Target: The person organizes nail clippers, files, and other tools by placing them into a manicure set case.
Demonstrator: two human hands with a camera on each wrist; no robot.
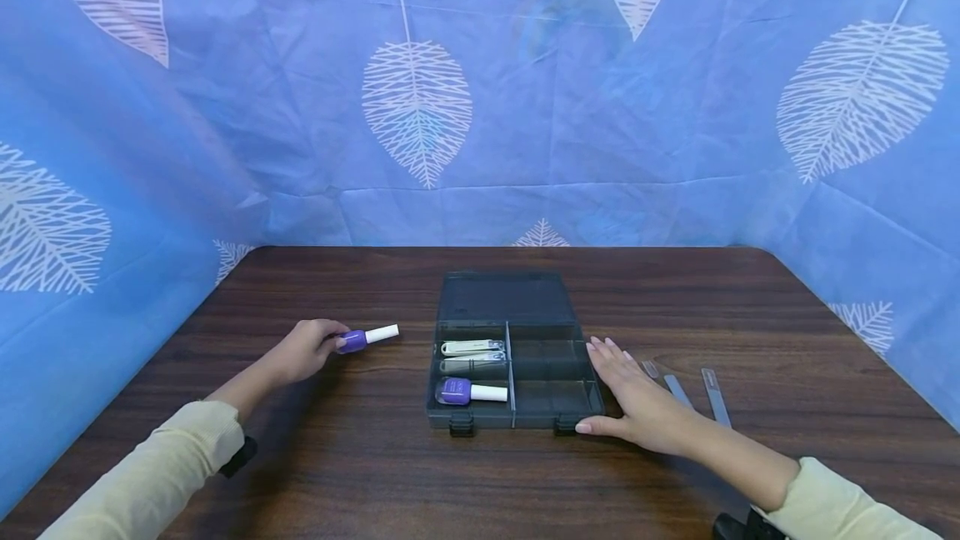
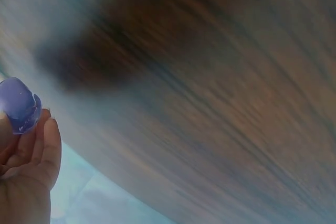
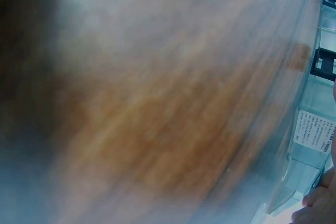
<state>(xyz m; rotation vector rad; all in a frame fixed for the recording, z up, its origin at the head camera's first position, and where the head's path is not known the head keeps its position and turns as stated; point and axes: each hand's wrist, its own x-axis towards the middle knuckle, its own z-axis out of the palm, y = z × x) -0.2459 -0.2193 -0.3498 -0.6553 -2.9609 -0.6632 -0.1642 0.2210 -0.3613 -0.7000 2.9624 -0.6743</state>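
Two polish bottles, one (image 1: 365, 337) pinched in left hand (image 1: 303, 349); right hand (image 1: 637, 402) flat against one box (image 1: 551, 411).

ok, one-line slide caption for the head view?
Left hand grips purple nail polish bottle; right hand rests against open grey compartment box on wooden table.
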